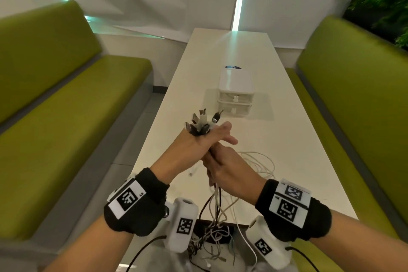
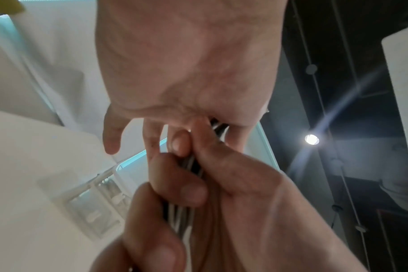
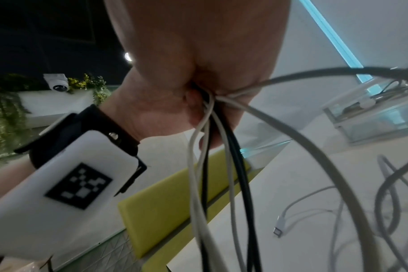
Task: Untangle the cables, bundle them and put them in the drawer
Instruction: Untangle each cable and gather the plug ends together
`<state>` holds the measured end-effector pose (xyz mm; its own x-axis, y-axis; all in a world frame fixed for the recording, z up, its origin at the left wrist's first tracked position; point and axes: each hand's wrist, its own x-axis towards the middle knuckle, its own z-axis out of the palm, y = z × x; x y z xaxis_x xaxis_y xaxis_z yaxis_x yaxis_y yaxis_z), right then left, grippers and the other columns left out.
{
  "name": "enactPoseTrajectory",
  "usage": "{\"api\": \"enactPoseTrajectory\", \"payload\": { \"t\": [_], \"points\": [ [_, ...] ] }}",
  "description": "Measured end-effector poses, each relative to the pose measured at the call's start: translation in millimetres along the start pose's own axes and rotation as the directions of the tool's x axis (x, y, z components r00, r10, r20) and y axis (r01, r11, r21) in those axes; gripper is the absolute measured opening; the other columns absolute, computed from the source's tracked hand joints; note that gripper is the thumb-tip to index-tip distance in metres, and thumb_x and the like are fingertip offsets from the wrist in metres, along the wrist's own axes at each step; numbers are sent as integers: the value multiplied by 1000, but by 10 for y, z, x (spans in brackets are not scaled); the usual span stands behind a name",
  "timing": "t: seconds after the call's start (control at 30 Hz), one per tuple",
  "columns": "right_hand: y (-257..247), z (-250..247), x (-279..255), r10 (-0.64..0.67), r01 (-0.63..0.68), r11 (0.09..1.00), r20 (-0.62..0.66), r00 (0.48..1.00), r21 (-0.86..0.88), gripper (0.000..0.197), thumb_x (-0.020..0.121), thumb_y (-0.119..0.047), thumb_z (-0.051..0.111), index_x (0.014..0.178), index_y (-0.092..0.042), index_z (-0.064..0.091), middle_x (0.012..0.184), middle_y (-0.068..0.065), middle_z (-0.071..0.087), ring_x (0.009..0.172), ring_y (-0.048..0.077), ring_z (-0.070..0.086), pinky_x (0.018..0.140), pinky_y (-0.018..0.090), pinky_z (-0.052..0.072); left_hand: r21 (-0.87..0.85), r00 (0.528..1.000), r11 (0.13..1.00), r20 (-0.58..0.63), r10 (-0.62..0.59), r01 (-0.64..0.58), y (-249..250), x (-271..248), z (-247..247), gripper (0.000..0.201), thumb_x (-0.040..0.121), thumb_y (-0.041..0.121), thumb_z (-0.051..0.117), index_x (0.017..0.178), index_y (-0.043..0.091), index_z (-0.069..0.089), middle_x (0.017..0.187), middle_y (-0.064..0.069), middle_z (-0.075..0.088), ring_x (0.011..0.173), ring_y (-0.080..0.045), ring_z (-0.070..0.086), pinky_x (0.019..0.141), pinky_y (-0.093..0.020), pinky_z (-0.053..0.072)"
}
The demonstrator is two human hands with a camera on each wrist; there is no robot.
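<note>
Both hands up over near end of counter (image 1: 287, 139), touching. Left hand (image 1: 198, 141) clamped on cables (image 1: 217, 203) w/ thumb; fingers mostly straight, plug ends (image 1: 202, 120) fanned out above thumb side. Right hand (image 1: 227, 172) just below left, fingers curled tight round same bundle. Loose white + black lengths hanging off near edge, tangled in lap; some white loops lying on counter right of hands. Drawer unit (image 1: 235, 93) farther along counter, two tiers, both drawers closed. Green benches (image 1: 66, 117) left & right.
</note>
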<state>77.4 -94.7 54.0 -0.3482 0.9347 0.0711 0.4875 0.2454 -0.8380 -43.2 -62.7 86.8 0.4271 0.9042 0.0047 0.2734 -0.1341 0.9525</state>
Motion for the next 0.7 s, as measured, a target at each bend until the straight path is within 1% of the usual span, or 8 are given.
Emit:
{"api": "enactPoseTrajectory", "payload": {
  "t": [0.07, 0.2, 0.27, 0.37, 0.47, 0.53, 0.6, 0.7],
  "points": [
    [29, 10, 29, -27, 29, 995, 15, 1000, -100, 22, 104, -17, 35, 85, -11, 44, 61, 4, 50, 50, 18, 52, 54, 42, 49, -43, 1000, 999, 16, -3, 4, -34, 7, 11, 46, 96, 48, 45, 89, 16, 78, 109, 13, 71, 103, 14, 57, 79, -2, 38],
    [28, -39, 76, -63, 74, 990, 87, 994, -122, 23, 105, -15, 34, 84, -22, 44, 67, -16, 38, 54, -12, 50, 54, 9, 38, -175, 999, 984, -20, 30, -33, -88, 48, 42, 55, 101, 39, 39, 83, 0, 74, 107, 7, 73, 107, -3, 63, 89, -21, 40],
    [45, -78, 125, -58, 72, 989, 108, 993, -129, 32, 105, -20, 34, 75, -31, 39, 66, -13, 44, 56, -6, 53, 56, 12, 40, -257, 996, 963, -53, 67, -78, -127, 52, 41, 55, 101, 37, 38, 83, -1, 72, 105, 1, 74, 109, -10, 64, 97, -28, 41],
    [134, -116, 205, -1, 30, 987, 179, 984, -159, 39, 105, -33, 34, 72, -19, 51, 75, 5, 62, 66, 11, 58, 66, 21, 48, -283, 992, 955, -112, 58, -88, -201, 61, 54, 50, 99, 40, 40, 82, 7, 73, 96, -4, 75, 100, -22, 69, 86, -28, 50],
    [305, -169, 271, 74, -14, 982, 312, 947, -190, 56, 97, -58, 31, 94, -14, 66, 102, 4, 68, 91, 9, 63, 90, 27, 49, -310, 978, 943, -199, 61, -122, -307, 97, 27, 46, 100, 31, 44, 78, -1, 68, 77, -13, 71, 85, -21, 72, 91, -28, 51],
    [438, -193, 319, 141, -116, 988, 272, 952, -106, 66, 92, -67, 30, 108, -15, 68, 108, 3, 69, 101, 15, 64, 98, 37, 47, -273, 966, 955, -253, 46, -117, -398, 121, -37, 45, 101, 29, 43, 77, -3, 65, 60, -8, 61, 71, -21, 68, 81, -20, 52],
    [578, -154, 388, 136, -106, 984, 220, 966, -144, 57, 92, -62, 44, 110, -13, 67, 105, 2, 71, 98, 16, 65, 95, 41, 49, -208, 957, 978, -288, -35, -27, -509, 138, -86, 44, 101, 33, 44, 75, 4, 64, 49, 1, 48, 63, -23, 64, 74, -20, 50],
    [732, 6, 511, 13, 67, 943, 238, 971, -326, 28, 95, -39, 55, 108, -17, 66, 104, 0, 68, 93, 14, 63, 85, 36, 51, -115, 931, 990, -347, -113, 77, -698, 165, -100, 45, 100, 41, 46, 72, 12, 65, 47, 7, 45, 59, -21, 57, 75, -31, 48]
  ]
}}
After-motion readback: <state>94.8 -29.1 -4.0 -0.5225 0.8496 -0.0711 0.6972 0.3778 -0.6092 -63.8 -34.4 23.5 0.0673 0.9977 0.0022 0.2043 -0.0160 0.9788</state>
